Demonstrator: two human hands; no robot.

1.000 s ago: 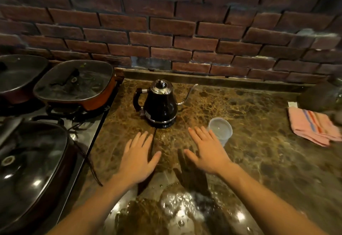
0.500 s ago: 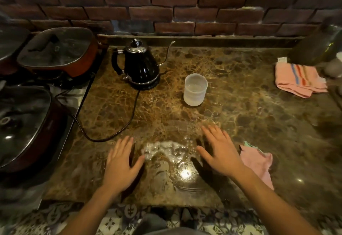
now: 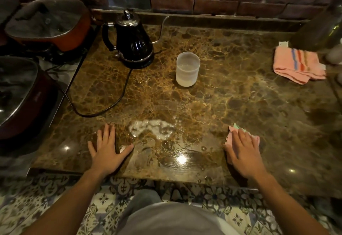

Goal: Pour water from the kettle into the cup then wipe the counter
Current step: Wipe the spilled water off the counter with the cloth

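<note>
A black gooseneck kettle stands on its base at the back left of the brown marble counter, its cord looping forward. To its right stands a translucent plastic cup with some water in it. A wet, shiny puddle lies near the front edge. My left hand rests flat on the counter left of the puddle, fingers spread, holding nothing. My right hand lies flat on top of a small pink cloth at the front right; most of the cloth is hidden under it.
A folded pink striped towel lies at the back right beside a dark bottle. Lidded pans sit on the stove to the left. A brick wall runs behind the counter. Patterned floor tiles show below the front edge.
The view has pulled back and tilted down. Both hands have drawn toward the front edge, and my right hand has slid right onto the small pink cloth.
</note>
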